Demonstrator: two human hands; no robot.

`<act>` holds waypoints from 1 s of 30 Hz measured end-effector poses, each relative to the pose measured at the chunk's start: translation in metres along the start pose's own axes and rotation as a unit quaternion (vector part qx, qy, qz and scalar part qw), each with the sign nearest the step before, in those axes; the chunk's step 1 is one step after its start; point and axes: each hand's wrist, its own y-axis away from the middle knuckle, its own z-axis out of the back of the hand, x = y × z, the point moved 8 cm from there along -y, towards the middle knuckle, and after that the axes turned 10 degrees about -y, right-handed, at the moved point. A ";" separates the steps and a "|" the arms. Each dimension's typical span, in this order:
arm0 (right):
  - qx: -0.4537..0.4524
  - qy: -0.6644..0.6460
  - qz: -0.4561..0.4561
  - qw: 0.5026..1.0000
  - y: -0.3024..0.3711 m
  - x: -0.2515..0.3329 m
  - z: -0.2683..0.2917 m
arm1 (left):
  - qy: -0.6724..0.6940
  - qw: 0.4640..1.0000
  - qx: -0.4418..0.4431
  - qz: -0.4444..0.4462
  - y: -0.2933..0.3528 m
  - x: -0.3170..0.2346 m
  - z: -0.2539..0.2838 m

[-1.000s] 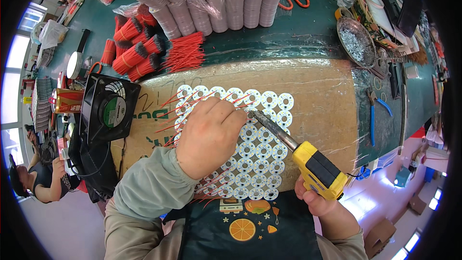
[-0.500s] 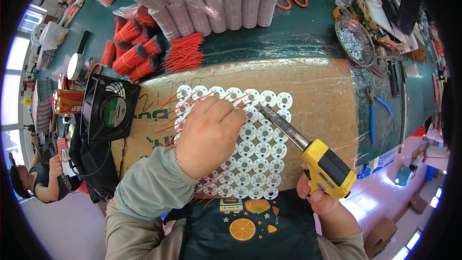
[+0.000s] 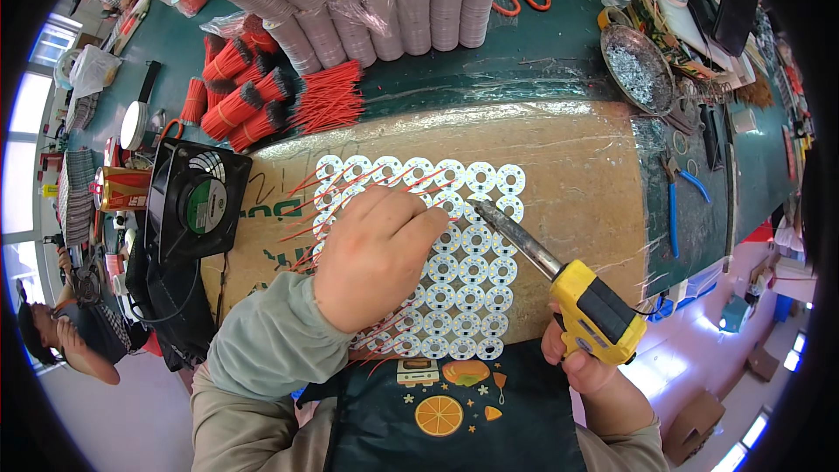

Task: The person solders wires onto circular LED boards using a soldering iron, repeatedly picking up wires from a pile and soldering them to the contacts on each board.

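A grid of small round white LED boards (image 3: 473, 269), each with a centre hole, lies on a cardboard sheet (image 3: 585, 175). Thin red wires (image 3: 301, 229) stretch across boards in the upper rows and at the left and lower left. My left hand (image 3: 374, 249) is over the grid, thumb and finger pinched at a board in the second row; what they hold is hidden. In my right hand (image 3: 578, 362) is the handle of a yellow-and-black soldering gun (image 3: 599, 310). Its dark metal tip points at the boards just right of my left fingertips.
Bundles of red wires (image 3: 240, 92) and a loose wire pile (image 3: 329, 98) lie beyond the cardboard, before tall stacks of boards (image 3: 393, 0). A black fan (image 3: 197, 201) stands left. At right are a metal dish (image 3: 636, 70) and blue-handled pliers (image 3: 675, 201). Another person (image 3: 65, 332) sits far left.
The view has shifted slightly. My pinched left hand and the soldering gun stay nearly in place at the same boards. The person at far left has lifted a hand toward the head.
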 end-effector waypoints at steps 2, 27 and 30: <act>-0.002 -0.008 -0.019 1.000 0.004 -0.006 0.002 | 0.000 1.000 0.007 -0.001 0.001 0.000 -0.003; -0.015 -0.030 -0.071 0.997 0.003 -0.014 0.003 | -0.004 0.999 0.020 -0.026 0.000 -0.005 -0.010; -0.010 -0.016 -0.073 0.997 0.004 -0.015 0.004 | -0.005 0.999 0.020 -0.027 0.000 -0.004 -0.011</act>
